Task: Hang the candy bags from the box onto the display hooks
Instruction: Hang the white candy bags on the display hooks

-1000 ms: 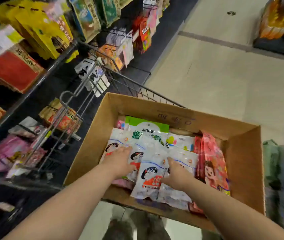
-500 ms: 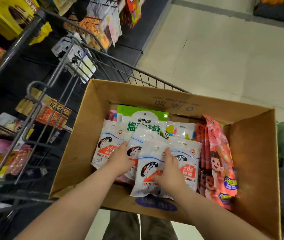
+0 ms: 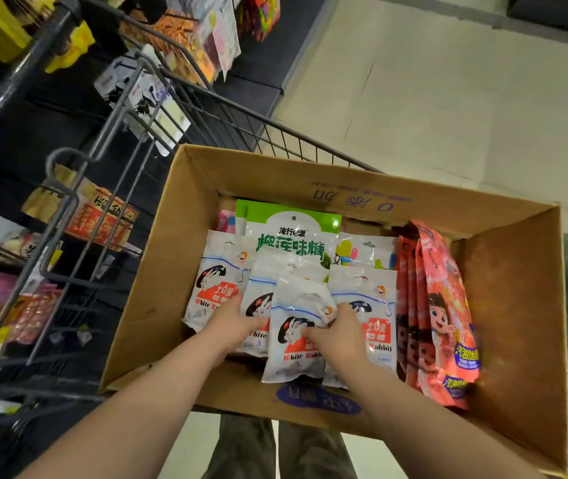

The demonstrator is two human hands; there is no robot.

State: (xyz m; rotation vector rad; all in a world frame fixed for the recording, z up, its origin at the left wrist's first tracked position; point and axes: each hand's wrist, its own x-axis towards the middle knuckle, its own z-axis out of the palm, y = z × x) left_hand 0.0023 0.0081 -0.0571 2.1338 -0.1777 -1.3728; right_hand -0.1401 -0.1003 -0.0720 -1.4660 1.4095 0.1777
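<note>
In the cardboard box point(image 3: 171, 271), the front white candy bag point(image 3: 292, 305) stands between both hands. The right hand point(image 3: 343, 337) pinches its right edge, thumb across the rabbit print. The left hand point(image 3: 234, 323) lies on the neighbouring white bag point(image 3: 261, 288), fingers point(image 3: 254, 321) tucked behind the front bag's left edge; whether they grip, I cannot tell

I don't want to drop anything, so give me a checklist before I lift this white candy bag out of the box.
1. The front white bag lies on top of the pile: ok.
2. Grip of the right hand on it, thumb on its face: ok.
3. Whether the left hand is clear of that bag: cannot tell.
4. Hang hole at its top visible: ok.
5. Free room on the display hooks: cannot tell.
</note>
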